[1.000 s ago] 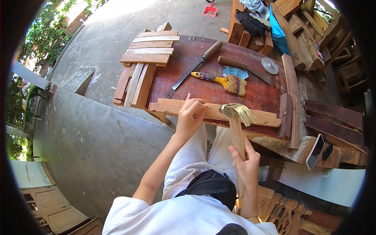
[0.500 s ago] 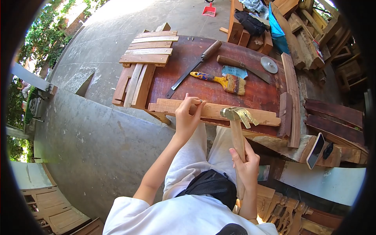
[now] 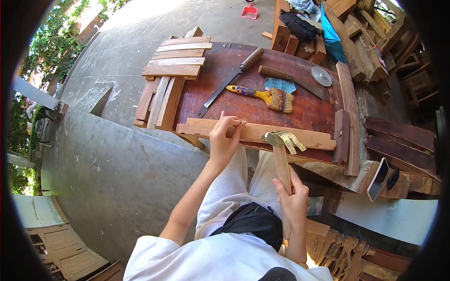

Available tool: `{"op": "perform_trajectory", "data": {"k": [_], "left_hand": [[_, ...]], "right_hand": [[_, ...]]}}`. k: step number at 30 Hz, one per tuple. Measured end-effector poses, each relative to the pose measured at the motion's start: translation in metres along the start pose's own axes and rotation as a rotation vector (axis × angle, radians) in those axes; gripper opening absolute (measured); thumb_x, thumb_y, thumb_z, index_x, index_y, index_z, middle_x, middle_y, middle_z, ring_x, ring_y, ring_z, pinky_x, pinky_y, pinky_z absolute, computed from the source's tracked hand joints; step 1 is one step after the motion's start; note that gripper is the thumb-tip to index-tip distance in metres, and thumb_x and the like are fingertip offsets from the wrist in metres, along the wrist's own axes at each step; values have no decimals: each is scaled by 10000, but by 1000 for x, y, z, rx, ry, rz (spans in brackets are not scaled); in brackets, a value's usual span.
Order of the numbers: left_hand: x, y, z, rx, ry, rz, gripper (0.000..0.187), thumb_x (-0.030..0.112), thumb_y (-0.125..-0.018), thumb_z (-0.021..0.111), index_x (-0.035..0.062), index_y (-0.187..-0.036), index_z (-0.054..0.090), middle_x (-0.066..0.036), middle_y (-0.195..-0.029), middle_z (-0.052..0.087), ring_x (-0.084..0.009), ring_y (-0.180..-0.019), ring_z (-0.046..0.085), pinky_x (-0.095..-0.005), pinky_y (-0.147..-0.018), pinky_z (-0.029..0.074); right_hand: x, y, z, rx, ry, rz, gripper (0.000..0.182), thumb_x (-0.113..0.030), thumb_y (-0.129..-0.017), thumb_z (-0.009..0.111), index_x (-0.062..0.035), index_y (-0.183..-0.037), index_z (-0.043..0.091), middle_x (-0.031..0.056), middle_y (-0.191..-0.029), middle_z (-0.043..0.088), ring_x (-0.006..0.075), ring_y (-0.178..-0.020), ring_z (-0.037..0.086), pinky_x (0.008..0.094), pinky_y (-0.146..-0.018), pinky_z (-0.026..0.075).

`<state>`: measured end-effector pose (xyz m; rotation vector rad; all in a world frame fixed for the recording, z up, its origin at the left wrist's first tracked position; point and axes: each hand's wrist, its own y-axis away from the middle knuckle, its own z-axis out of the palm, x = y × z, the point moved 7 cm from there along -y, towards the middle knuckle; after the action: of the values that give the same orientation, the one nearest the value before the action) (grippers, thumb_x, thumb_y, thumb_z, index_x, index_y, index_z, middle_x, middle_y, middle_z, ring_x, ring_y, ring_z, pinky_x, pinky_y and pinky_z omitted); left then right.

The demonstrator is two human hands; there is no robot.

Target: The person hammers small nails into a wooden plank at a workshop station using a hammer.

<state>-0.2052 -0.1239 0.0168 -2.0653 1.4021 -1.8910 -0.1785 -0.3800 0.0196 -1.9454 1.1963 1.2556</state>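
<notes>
My right hand (image 3: 295, 196) is wrapped round the wooden handle of a claw hammer (image 3: 282, 164). Its brass-coloured head is over the right half of a long wooden strip (image 3: 262, 133) lying along the near edge of the reddish-brown table. My left hand (image 3: 226, 136) rests at the middle of that strip, thumb and forefinger pinched on a small grey nail (image 3: 241, 121), mostly hidden by the fingertips. Beyond the strip lie a paintbrush (image 3: 265, 96) with a yellow patterned handle, a long file (image 3: 229, 84) and a wooden-handled knife (image 3: 290, 80).
Slatted wooden pieces (image 3: 177, 58) sit at the table's left end. A metal disc (image 3: 321, 76) and a blue paper packet (image 3: 280, 85) lie at its far right. A phone (image 3: 378, 180) leans at the right, and stacked timber (image 3: 370, 42) rises behind.
The hammer head has shifted slightly left, towards my left hand, and my right hand has moved a little with it. My left hand keeps its pinch at the same spot.
</notes>
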Motion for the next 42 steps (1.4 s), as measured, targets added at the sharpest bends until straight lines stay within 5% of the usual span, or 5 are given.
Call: {"op": "perform_trajectory", "data": {"k": [5, 7, 22, 32, 42], "left_hand": [[-1, -1, 0, -6, -3, 5, 99, -34, -858, 730, -34, -866, 630, -122, -892, 706, -199, -742, 672, -486, -1143, 397], [3, 0, 1, -36, -35, 46, 87, -28, -859, 727, -26, -878, 641, -125, -907, 705, -248, -803, 689, -514, -1136, 398], [-2, 1, 5, -116, -31, 65, 95, -37, -853, 676, 6, -906, 611, -102, -960, 680, -308, -923, 670, -588, -1135, 353], [0, 1, 4, -97, -9, 81, 113, -55, -843, 671, 8, -917, 613, -101, -958, 682, -309, -911, 671, -591, -1138, 352], [-9, -3, 4, -76, 68, -117, 88, -38, -851, 690, 1, -899, 627, -124, -940, 685, -309, -849, 681, -564, -1123, 387]], "right_hand": [[-4, -2, -1, 5, 1, -8, 528, -204, -918, 753, 5, -1374, 585, -16, -676, 576, 44, -533, 518, 222, -474, 433], [-11, -4, -5, 27, 92, 2, 517, -355, -884, 774, -36, -1275, 664, 144, -809, 747, 186, -637, 720, 306, -594, 539], [-67, -25, 23, -49, 178, -372, 555, -205, -881, 778, -19, -1366, 583, 213, -848, 690, 325, -666, 648, 396, -635, 520], [-69, -27, 23, -12, 127, -326, 537, -192, -883, 774, -28, -1359, 588, 205, -834, 692, 316, -663, 658, 387, -622, 523], [-28, -16, -3, 31, 13, -22, 510, -199, -902, 768, 16, -1334, 604, 111, -766, 694, 119, -594, 612, 282, -566, 501]]}}
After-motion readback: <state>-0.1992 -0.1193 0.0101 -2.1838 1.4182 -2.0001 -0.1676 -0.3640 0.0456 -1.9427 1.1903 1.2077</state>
